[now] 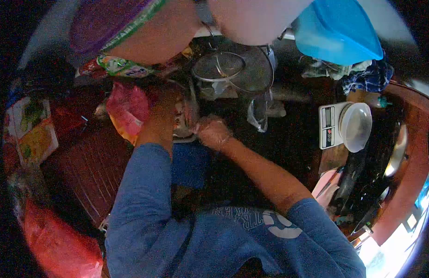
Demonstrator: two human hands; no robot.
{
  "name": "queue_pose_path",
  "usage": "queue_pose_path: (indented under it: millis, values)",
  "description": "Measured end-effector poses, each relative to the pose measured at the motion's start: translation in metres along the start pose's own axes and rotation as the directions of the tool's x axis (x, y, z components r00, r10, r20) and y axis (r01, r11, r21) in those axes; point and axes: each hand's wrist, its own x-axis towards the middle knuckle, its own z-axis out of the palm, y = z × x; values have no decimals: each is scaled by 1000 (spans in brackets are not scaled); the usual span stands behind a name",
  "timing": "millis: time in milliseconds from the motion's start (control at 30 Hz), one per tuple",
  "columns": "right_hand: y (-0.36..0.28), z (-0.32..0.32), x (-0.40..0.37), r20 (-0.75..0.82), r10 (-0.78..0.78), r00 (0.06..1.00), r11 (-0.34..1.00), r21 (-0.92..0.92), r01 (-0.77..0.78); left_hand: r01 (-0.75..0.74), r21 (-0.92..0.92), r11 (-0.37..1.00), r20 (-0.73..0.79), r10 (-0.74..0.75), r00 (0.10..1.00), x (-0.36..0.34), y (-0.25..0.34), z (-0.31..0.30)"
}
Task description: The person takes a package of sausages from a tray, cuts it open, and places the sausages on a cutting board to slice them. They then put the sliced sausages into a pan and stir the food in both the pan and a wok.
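Note:
My left hand [167, 99] reaches over the left side of a pale-rimmed container [189, 138]; its fingers are dark and blurred. Light pieces lie inside this container, partly covered by the hand. My right hand [213, 132], in a thin see-through glove, is closed at the container's right edge, fingers curled against it. Just left of my left hand sits a pink plastic bag [127, 105] with a yellow lower edge.
A wire strainer [219, 66] and a clear plastic bag [258, 116] lie beyond my hands. To the right is a white kitchen scale [329, 126] bearing a translucent bowl [357, 127]. Large tubs and a blue bin [337, 32] line the back. A red bag [57, 243] is at lower left.

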Motion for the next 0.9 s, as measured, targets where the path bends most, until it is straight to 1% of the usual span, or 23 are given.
queue_pose_path:
  millis: [33, 67, 133, 167, 233, 267, 333, 367, 433, 467, 500, 533, 567, 600, 633, 667, 700, 733, 767, 800, 833, 867, 900]
  values:
    - [1, 1, -2, -54, 0, 999, 1000, -2, 0, 35, 19, 999, 6, -35, 999, -2, -22, 13]
    - [5, 15, -4, -56, 5, 998, 1000, 7, -5, 70, 42, 997, 15, -71, 997, -6, -43, 24]
    - [18, 47, -5, -11, 65, 998, 983, 174, -62, 123, 81, 989, 8, -125, 992, -25, -76, 40]
    - [12, 36, -7, -19, 67, 998, 981, 184, -62, 137, 99, 986, 1, -138, 990, -33, -86, 44]
    - [-5, -4, -11, -39, -20, 999, 997, -79, 17, 141, 131, 981, -16, -140, 990, -49, -100, 45]
    - [-4, 3, -9, -51, -17, 999, 998, -69, 13, 136, 138, 981, -23, -135, 991, -55, -103, 43]
    - [-1, 20, -3, 8, 69, 998, 994, 83, -70, 132, 158, 979, -50, -126, 991, -68, -107, 38]
    - [-2, 19, -2, -3, 68, 998, 994, 90, -67, 132, 170, 977, -71, -121, 990, -73, -110, 35]
    - [-15, -10, -2, 79, 130, 988, 991, 6, -131, 122, 198, 972, -132, -97, 986, -86, -116, 35]
    - [-14, -11, -3, 72, 127, 989, 992, 11, -129, 115, 215, 970, -174, -78, 982, -93, -119, 36]
    - [-11, -9, -5, 53, 91, 994, 996, -8, -91, 99, 229, 968, -220, -47, 974, -102, -118, 33]
    - [-8, -8, -8, 35, 56, 998, 998, -28, -55, 97, 235, 967, -221, -44, 974, -111, -97, 6]
    - [-5, -9, -11, 29, 56, 998, 998, -27, -55, 186, 269, 945, -78, -171, 982, -128, -51, -45]
    - [-3, -10, -15, -12, 66, 998, 996, 53, -66, 267, 314, 911, 62, -301, 952, -145, -17, -80]
    - [-3, -12, -22, -51, 80, 995, 988, 134, -73, 267, 315, 911, 61, -301, 952, -159, -4, -93]
    - [-3, -21, -33, -55, 81, 995, 989, 132, -73, 328, 216, 920, 41, -344, 938, -170, 7, -104]
    - [-6, -36, -47, -153, 101, 983, 972, 226, -65, 382, 111, 917, 22, -387, 922, -179, 15, -112]
    - [-11, -50, -61, -248, 131, 960, 947, 317, -47, 377, 110, 920, 16, -381, 925, -186, 22, -118]
    - [-16, -66, -75, -258, 133, 957, 949, 311, -48, 188, 47, 981, 153, -193, 969, -192, 29, -126]
    - [-23, -82, -91, -143, 283, 948, 861, 474, -186, -2, -39, 999, 275, 13, 961, -199, 38, -134]
    - [-29, -94, -104, -9, 408, 913, 728, 607, -319, -20, -31, 999, 266, 27, 964, -212, 59, -138]
    - [-30, -94, -118, -30, 420, 907, 730, 605, -318, 85, -587, 805, 255, 84, 963, -230, 89, -135]
    - [-29, -87, -134, -77, 393, 916, 554, 815, -169, 171, -930, 324, 226, 139, 964, -245, 117, -133]
